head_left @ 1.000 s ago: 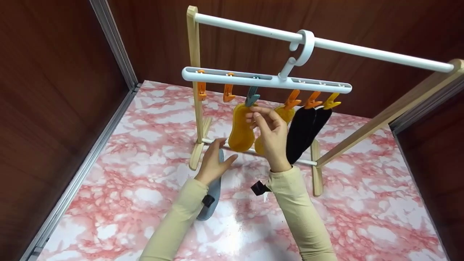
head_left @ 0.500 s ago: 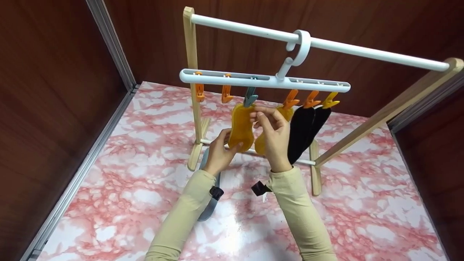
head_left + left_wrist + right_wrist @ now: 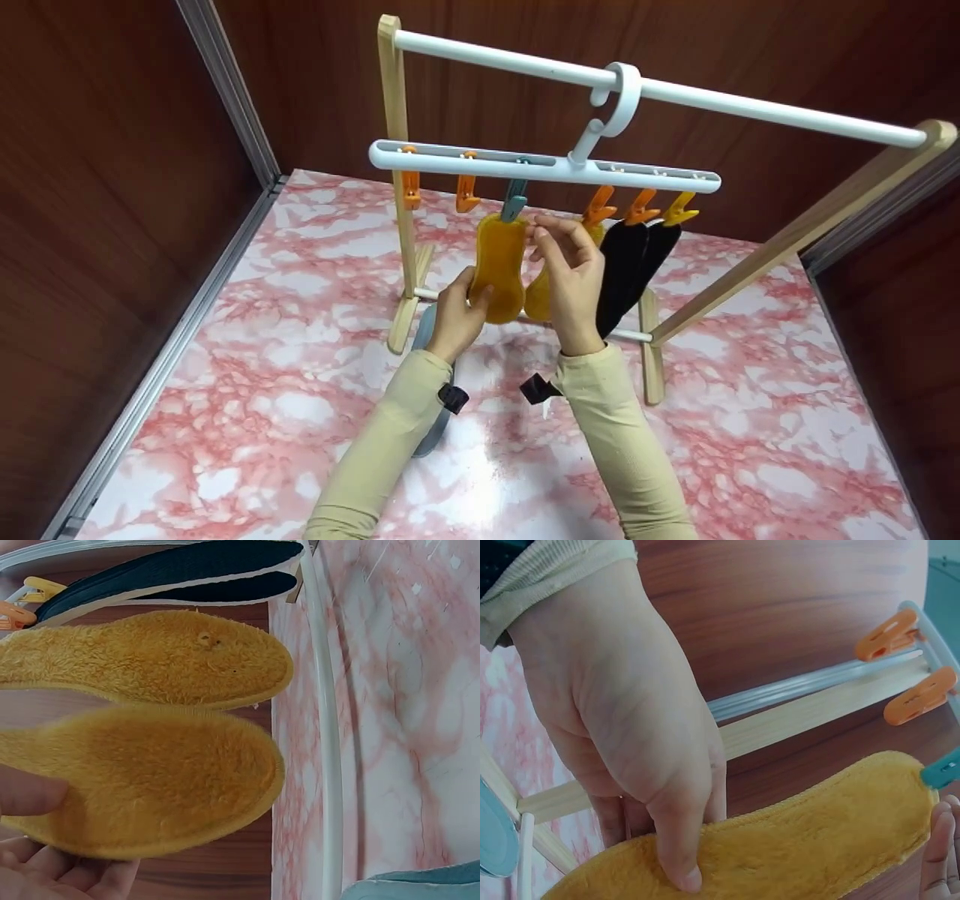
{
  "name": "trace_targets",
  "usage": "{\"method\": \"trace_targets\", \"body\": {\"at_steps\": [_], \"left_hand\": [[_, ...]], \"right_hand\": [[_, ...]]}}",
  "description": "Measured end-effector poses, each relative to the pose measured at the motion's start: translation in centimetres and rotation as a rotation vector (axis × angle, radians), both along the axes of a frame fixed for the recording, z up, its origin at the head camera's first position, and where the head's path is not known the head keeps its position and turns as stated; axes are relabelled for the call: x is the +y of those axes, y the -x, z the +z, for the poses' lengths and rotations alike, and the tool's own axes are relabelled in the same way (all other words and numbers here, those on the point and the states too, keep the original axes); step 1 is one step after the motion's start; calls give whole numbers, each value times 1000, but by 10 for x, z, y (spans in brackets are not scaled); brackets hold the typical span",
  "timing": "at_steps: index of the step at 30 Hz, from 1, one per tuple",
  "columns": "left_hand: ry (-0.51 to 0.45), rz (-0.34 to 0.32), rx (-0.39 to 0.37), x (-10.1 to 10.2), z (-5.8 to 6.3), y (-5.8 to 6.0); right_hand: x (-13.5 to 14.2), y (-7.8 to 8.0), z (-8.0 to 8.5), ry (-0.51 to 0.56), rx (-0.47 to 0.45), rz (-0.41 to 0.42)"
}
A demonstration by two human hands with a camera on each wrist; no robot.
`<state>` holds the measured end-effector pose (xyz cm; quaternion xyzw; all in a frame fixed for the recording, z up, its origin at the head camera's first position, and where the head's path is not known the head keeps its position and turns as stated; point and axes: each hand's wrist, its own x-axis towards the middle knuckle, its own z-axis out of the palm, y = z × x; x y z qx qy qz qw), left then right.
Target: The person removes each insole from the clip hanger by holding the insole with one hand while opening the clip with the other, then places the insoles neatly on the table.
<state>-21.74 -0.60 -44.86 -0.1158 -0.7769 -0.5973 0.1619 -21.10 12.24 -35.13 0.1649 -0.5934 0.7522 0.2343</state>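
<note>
A yellow fuzzy insole (image 3: 501, 259) hangs by its narrow end from a teal clip (image 3: 514, 206) on the white hanger (image 3: 480, 162). My left hand (image 3: 459, 319) pinches its lower part, thumb on the near face and fingers behind, as the right wrist view also shows. My right hand (image 3: 574, 277) is beside the top of this insole, fingers loosely bent, fingertips (image 3: 939, 832) right at its edge. A second yellow insole (image 3: 165, 656) hangs from an orange clip (image 3: 600, 206), partly hidden behind my right hand in the head view.
Two black insoles (image 3: 622, 255) hang farther right under orange and yellow clips. Two orange clips (image 3: 410, 187) at the left hold nothing. The hanger hooks over a white rod (image 3: 510, 61) on a wooden stand (image 3: 397, 112). A grey-blue insole (image 3: 429, 435) lies below my left forearm.
My left hand has come up from below left and taken hold of the yellow insole's lower part. My right hand has shifted slightly right, off the insole's edge.
</note>
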Motion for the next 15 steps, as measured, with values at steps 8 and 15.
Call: {"method": "trace_targets", "body": {"at_steps": [8,15], "left_hand": [[43,20,7,-2,2,-8],[69,25,30,-3,1,-13]], "right_hand": [[-1,0,5,-55,24,-42],[-3,2,13,-132,50,14]]}}
